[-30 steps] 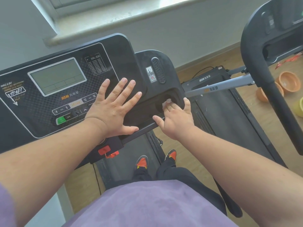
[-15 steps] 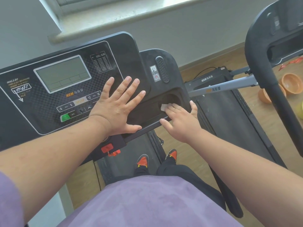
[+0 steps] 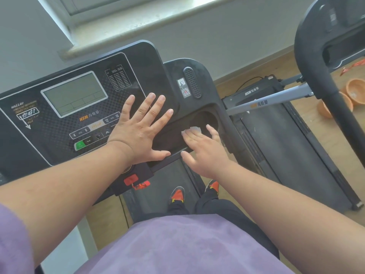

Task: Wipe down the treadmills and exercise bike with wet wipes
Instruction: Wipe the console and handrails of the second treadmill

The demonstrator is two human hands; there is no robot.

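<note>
Pressing crumpled white wipe (image 3: pixel 192 130), matte black tray (image 3: pixel 169 137)

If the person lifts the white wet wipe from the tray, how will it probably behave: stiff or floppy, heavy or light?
The wet wipe looks crumpled and thin under the right hand, so it would probably droop, not hold shape. Being so small beside the fingers, it is likely very light. If damp, it may cling slightly to the console tray, though wetness cannot be seen.

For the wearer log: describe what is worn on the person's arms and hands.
Both forearms are bare. The left hand and right hand wear no gloves, rings or watch that can be seen. A purple short sleeve shows at the left upper arm.
</note>
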